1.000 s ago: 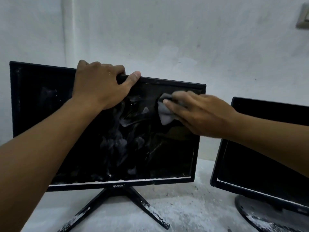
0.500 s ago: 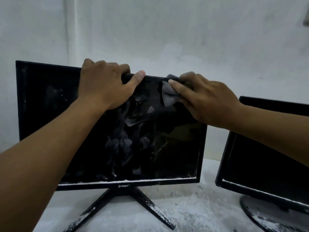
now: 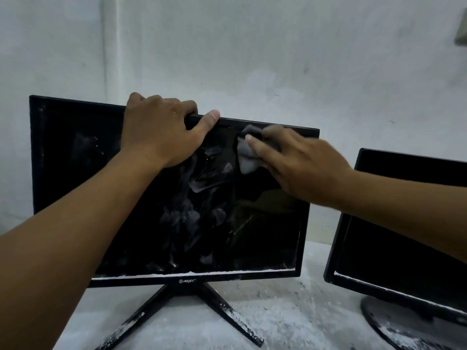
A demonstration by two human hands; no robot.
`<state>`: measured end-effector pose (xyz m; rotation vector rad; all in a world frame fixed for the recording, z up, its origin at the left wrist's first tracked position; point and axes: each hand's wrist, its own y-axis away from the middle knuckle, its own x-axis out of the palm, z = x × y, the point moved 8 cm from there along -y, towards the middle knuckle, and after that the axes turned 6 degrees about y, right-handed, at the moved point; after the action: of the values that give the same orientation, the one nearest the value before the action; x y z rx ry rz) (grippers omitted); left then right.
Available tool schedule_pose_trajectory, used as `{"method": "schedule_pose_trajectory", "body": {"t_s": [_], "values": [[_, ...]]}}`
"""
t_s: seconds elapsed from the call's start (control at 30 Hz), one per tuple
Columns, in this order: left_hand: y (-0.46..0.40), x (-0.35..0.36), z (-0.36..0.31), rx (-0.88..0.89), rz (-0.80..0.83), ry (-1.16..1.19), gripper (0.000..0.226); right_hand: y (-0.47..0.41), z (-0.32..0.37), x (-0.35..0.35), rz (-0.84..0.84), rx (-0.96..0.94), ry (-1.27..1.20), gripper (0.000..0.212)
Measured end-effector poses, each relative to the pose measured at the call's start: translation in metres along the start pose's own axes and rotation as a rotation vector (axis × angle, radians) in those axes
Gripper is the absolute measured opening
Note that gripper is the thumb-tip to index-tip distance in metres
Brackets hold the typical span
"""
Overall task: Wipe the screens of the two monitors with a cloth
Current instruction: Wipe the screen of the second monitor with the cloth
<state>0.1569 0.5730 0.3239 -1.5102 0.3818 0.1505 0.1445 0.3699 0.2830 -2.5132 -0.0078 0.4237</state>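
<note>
The left monitor (image 3: 265, 236) is black, on a cross-shaped stand, its screen smeared with pale dust streaks in the middle. My left hand (image 3: 159, 130) grips its top edge, fingers over the back and thumb along the front bezel. My right hand (image 3: 300, 165) presses a small grey cloth (image 3: 246, 154) flat against the upper right part of that screen, just under the top bezel. The second monitor (image 3: 404, 236) stands to the right, dark and angled, partly behind my right forearm.
Both monitors sit on a dusty white surface (image 3: 290, 311) against a pale wall (image 3: 252, 46). White dust lies along the left monitor's lower bezel and on the stand legs (image 3: 227, 314). The right monitor's round base (image 3: 394, 327) is dusty too.
My right hand with the cloth went up to the screen's top edge, then came slightly down and left. My left hand has kept its grip on the top edge.
</note>
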Motion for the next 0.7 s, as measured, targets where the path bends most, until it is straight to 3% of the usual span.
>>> {"method": "schedule_pose_trajectory", "body": {"t_s": [0.1, 0.17, 0.37, 0.43, 0.6, 0.7], "values": [[0.000, -0.001, -0.003, 0.004, 0.002, -0.008, 0.070, 0.020, 0.040, 0.007, 0.081, -0.303, -0.026, 0.052], [0.000, -0.001, -0.004, 0.008, 0.002, -0.017, 0.069, 0.024, 0.044, 0.005, 0.102, -0.407, -0.010, 0.048], [0.001, -0.002, -0.001, 0.005, 0.001, -0.015, 0.070, -0.011, -0.014, -0.008, 0.016, -0.001, 0.011, 0.048], [0.001, -0.002, -0.002, 0.008, 0.001, -0.018, 0.069, -0.004, 0.003, -0.004, 0.017, -0.050, -0.024, 0.051], [0.000, -0.001, -0.004, 0.009, -0.008, -0.020, 0.068, 0.027, 0.049, 0.008, 0.106, -0.429, -0.015, 0.047], [0.002, -0.003, -0.003, 0.010, -0.022, -0.005, 0.068, 0.006, 0.016, 0.000, 0.028, -0.242, -0.016, 0.046]]}}
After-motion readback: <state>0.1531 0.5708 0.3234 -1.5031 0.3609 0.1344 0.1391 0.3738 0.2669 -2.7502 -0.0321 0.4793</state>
